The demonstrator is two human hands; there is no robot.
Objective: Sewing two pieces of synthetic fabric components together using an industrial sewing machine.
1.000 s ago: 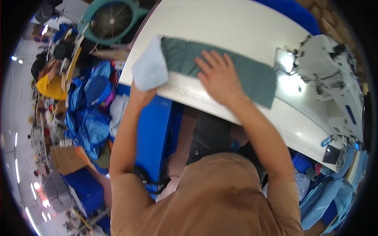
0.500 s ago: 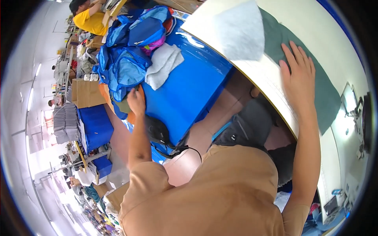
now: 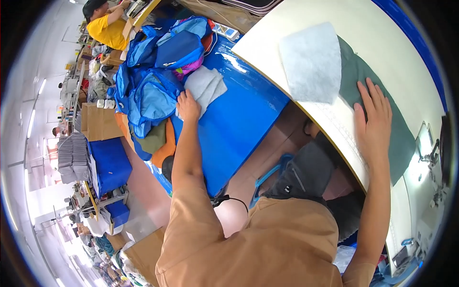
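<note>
My left hand [image 3: 190,105] reaches to a stack of folded light grey fabric [image 3: 208,88] on the blue table, its fingertips on the near left part with fingers slightly bent and apart. Crumpled blue bag pieces [image 3: 153,98] lie just left of that stack. My right hand [image 3: 373,124] lies open on a long dark green fabric strip [image 3: 399,138] on the white table [image 3: 267,28]. A separate pale grey fabric piece [image 3: 310,60] lies at that strip's far end, overlapping it.
The blue table [image 3: 229,129] sits lower, left of the white one. A sewing machine [image 3: 432,158] stands far right. A power strip [image 3: 224,30] is at the back. A co-worker in yellow [image 3: 105,28] works upper left, near cardboard boxes [image 3: 98,119] and a blue bin [image 3: 107,165].
The view has turned left. My left hand let go of the pale piece, moved to the side table and then forward onto the grey stack. My right hand stays on the green strip.
</note>
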